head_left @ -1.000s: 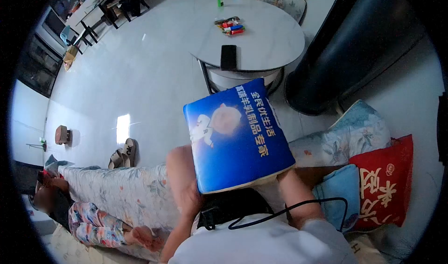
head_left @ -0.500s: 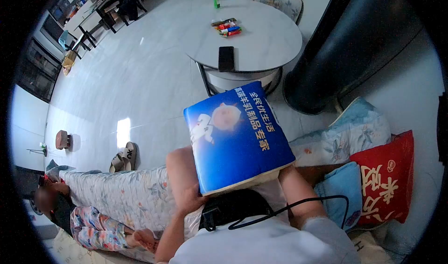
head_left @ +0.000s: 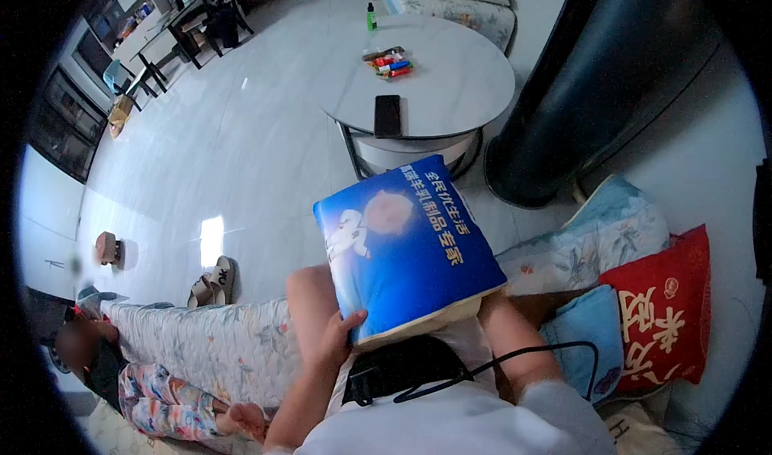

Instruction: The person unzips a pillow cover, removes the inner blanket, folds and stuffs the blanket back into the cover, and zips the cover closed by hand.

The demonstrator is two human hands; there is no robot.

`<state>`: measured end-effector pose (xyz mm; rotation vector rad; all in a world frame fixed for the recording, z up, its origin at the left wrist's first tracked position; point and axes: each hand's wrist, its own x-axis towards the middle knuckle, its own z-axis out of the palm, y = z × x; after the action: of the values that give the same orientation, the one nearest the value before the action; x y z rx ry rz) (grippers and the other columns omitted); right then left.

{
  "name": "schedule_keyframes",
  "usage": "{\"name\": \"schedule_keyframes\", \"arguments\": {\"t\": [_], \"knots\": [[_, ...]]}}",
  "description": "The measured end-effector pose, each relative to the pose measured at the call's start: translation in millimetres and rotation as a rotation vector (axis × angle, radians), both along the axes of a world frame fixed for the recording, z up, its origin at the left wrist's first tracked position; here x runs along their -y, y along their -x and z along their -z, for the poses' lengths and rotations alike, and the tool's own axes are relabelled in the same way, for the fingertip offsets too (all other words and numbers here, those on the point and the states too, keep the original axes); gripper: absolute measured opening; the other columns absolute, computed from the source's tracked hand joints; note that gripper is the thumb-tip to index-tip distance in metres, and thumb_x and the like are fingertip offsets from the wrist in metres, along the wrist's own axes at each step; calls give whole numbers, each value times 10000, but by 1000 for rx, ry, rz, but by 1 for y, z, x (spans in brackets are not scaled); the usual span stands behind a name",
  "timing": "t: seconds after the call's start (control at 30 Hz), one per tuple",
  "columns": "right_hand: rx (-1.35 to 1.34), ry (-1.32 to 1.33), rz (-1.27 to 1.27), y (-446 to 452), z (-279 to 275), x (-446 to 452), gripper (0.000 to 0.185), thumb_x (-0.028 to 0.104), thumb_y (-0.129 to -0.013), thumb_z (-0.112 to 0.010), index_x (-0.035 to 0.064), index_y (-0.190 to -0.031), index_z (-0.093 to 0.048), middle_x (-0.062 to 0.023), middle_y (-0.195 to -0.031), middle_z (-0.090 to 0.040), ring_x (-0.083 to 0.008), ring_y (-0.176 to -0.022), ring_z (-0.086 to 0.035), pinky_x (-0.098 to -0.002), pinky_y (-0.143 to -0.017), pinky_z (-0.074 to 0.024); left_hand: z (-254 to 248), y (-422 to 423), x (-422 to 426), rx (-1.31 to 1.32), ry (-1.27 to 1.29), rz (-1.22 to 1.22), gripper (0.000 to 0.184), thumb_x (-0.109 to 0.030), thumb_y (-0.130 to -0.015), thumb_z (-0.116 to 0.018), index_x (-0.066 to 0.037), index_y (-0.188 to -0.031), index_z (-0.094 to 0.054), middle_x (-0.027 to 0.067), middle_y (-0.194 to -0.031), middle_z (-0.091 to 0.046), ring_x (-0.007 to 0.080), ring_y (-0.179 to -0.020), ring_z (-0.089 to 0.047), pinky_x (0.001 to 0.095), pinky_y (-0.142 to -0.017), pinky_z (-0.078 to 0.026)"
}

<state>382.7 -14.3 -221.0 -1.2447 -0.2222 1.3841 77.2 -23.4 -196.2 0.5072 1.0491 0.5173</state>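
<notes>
A blue cushion (head_left: 418, 254) with white and gold lettering and a cartoon figure lies tilted over my lap. My left hand (head_left: 342, 334) grips its near left corner, the thumb on top of the blue face and the fingers at the edge. Under the cushion's right edge my right forearm goes out of sight, so my right hand is hidden beneath or behind it. A black pouch (head_left: 406, 366) with a cable sits at my waist, just below the cushion.
A round table (head_left: 462, 77) holds a phone (head_left: 388, 116), coloured packets (head_left: 392, 65) and a green bottle (head_left: 371, 18). Red cushion (head_left: 663, 310) and blue cushion (head_left: 583, 334) lie at right. Another person (head_left: 153, 391) reclines on the sofa (head_left: 201, 334) at left. Slippers (head_left: 213, 282) are on the floor.
My left thumb has come up onto the cushion's top face at the corner. The cushion's far edge sits slightly lower in view. The table and its objects also appear lower as the view shifts.
</notes>
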Motion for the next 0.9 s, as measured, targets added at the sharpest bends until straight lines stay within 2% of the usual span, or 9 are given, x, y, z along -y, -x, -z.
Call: {"name": "schedule_keyframes", "arguments": {"t": [0.27, 0.3, 0.43, 0.5, 0.53, 0.6, 0.63, 0.77, 0.9], "knots": [[-123, -11, -250, 61, 30, -21, 512, 419, -965, -461, 93, -1359, -471, -120, -1334, -540, -306, -1177, -541, -467, -962, -460, -61, 28, 6, -283, -358, -228, 475, -212, -899, -639, 81, -1249, -512, 128, -1141, -612, 205, -1015, -599, 335, -940, -451], [-140, -15, -274, 68, 34, -23, 512, 419, -965, -460, 93, -1359, -470, -119, -1333, -540, -307, -1176, -541, -467, -962, -460, -69, 30, 11, -287, -356, -255, 443, -238, -914, -629, 57, -1229, -530, 118, -1117, -613, 183, -985, -602, 339, -864, -493], [-178, -36, -330, 85, 48, -31, 512, 419, -966, -459, 93, -1360, -468, -119, -1333, -540, -307, -1175, -542, -468, -960, -462, -64, 48, 29, -333, -218, -252, 473, -308, -922, -607, -33, -1295, -514, 109, -1257, -532, 223, -1048, -578, 359, -858, -502], [-184, -49, -337, 85, 53, -34, 512, 418, -967, -458, 93, -1361, -467, -118, -1333, -540, -307, -1175, -542, -468, -959, -462, -63, 48, 33, -541, -514, -106, 369, -295, -933, -607, 14, -1126, -546, 123, -922, -650, 229, -825, -645, 396, -655, -524], [-189, -52, -336, 84, 55, -33, 512, 418, -967, -457, 93, -1362, -466, -118, -1333, -540, -307, -1175, -542, -468, -959, -463, -67, 46, 35, -542, -509, -109, 369, -295, -933, -607, 14, -1126, -546, 123, -922, -650, 229, -825, -645, 396, -655, -524], [-194, -56, -334, 77, 57, -28, 512, 418, -968, -457, 92, -1362, -465, -118, -1333, -540, -308, -1174, -542, -468, -958, -463, -79, 41, 35, -1148, -835, 295, 347, -286, -911, -622, 28, -1023, -522, 180, -799, -655, 344, -734, -655, 435, -634, -509], [-198, -60, -330, 73, 57, -26, 512, 417, -968, -456, 92, -1363, -465, -117, -1332, -540, -308, -1174, -543, -469, -958, -464, -78, 38, 34, -1262, -847, 326, 302, -257, -884, -642, 13, -909, -508, 215, -717, -638, 418, -684, -633, 465, -598, -488], [-224, -75, -270, 47, 51, -14, 511, 417, -969, -455, 92, -1364, -462, -117, -1332, -540, -308, -1173, -543, -469, -956, -465, -51, 51, 31, -1260, -753, 377, 293, -245, -885, -643, 4, -812, -508, 202, -697, -639, 378, -649, -646, 458, -569, -482], [-304, 31, -115, 34, 29, -1, 511, 416, -970, -453, 92, -1365, -460, -116, -1332, -540, -309, -1172, -544, -470, -954, -466, -62, 52, 32, -987, -693, 205, 277, -175, -893, -616, 16, -721, -513, 164, -618, -597, 270, -564, -638, 393, -521, -476]]}}
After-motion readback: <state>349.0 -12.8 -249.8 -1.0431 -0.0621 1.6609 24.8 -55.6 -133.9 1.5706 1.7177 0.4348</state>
